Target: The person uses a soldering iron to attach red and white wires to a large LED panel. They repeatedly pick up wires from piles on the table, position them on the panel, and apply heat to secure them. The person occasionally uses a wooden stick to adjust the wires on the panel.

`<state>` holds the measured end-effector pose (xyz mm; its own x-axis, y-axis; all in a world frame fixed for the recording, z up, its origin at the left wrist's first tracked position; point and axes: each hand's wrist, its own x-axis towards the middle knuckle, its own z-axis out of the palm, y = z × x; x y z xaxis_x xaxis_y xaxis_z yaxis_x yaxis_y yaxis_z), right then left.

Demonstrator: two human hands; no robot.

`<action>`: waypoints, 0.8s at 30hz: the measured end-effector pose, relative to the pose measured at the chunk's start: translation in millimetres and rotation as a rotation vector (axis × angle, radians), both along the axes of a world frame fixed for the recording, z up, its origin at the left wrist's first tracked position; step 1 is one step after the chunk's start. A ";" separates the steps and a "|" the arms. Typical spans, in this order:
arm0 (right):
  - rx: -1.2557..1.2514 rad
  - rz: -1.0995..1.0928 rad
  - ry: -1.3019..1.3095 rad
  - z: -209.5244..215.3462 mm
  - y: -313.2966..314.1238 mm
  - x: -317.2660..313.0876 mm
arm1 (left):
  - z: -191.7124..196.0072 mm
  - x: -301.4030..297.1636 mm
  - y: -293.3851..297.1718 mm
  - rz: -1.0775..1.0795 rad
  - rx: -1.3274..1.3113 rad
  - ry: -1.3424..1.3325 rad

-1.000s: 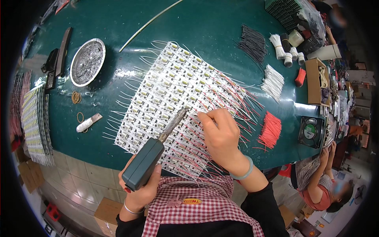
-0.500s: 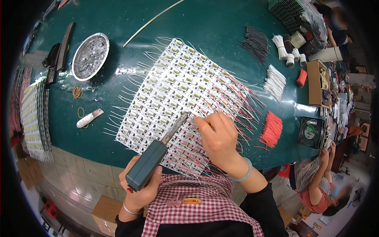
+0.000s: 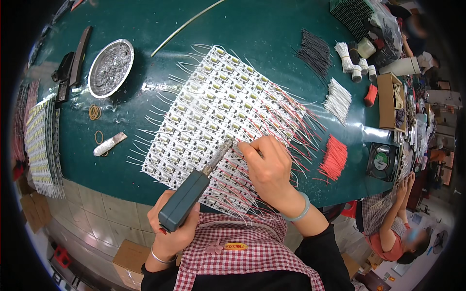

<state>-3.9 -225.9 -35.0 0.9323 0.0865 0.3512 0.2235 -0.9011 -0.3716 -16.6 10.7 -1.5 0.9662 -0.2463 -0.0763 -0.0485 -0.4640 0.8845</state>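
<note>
My right hand is set with thumb and index fingertips drawn together, pointing to about 9 o'clock, low over the circuit-board panel. I cannot tell whether a wire end sits between them. The soldering iron's tip lies just beside these fingertips, at 9 o'clock, over the panel; contact with a board cannot be confirmed. Long axis of the soldering iron: from the grip at 7 o'clock toward the tip at 1 o'clock. My left hand is wrapped around that grip, well back from the tip, so my right fingers are the nearer to the working point.

The panel lies flat on the green table beneath both. Its board rows slant from 10 to 4 o'clock, with most of the panel toward 11 o'clock of my right fingertips. Red leads trail off its right-hand edge.

Farther out from those fingertips: red wire pile at 3 o'clock, white wire pile at 2, black wire pile at 1.
</note>
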 end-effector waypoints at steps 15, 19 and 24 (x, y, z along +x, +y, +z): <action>-0.005 -0.012 -0.012 -1.0 1.1 -0.5 | -5.5 -10.1 7.2 0.115 -0.118 0.039; -0.002 -0.001 -0.090 -1.7 2.0 -0.1 | -3.0 -11.4 8.5 0.110 -0.105 0.023; 0.021 0.018 -0.087 6.5 8.9 -9.9 | -3.5 -16.2 14.6 0.109 -0.081 0.040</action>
